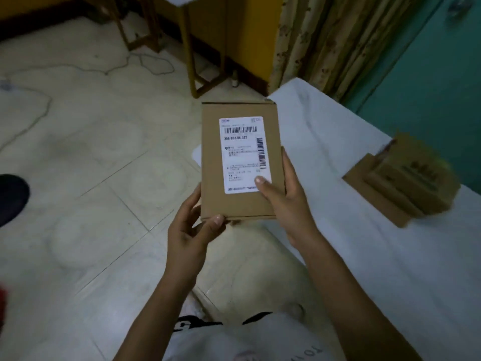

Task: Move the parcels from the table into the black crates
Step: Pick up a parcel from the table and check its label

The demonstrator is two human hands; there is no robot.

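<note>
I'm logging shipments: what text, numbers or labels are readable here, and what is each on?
"356-881-06-377": white shipping label on the cardboard parcel held by the left hand and right hand.
Rest of that label, barcodes included: too small to read.
Print on the stacked boxes on the table: blurred, unreadable.

A flat brown cardboard parcel (239, 162), its white barcoded label facing up, is held above the floor between the left hand (192, 230) and right hand (286, 201), just beside the tabletop (364, 251). A blurred stack of parcels (400, 178) lies on the tabletop's white cover.
</note>
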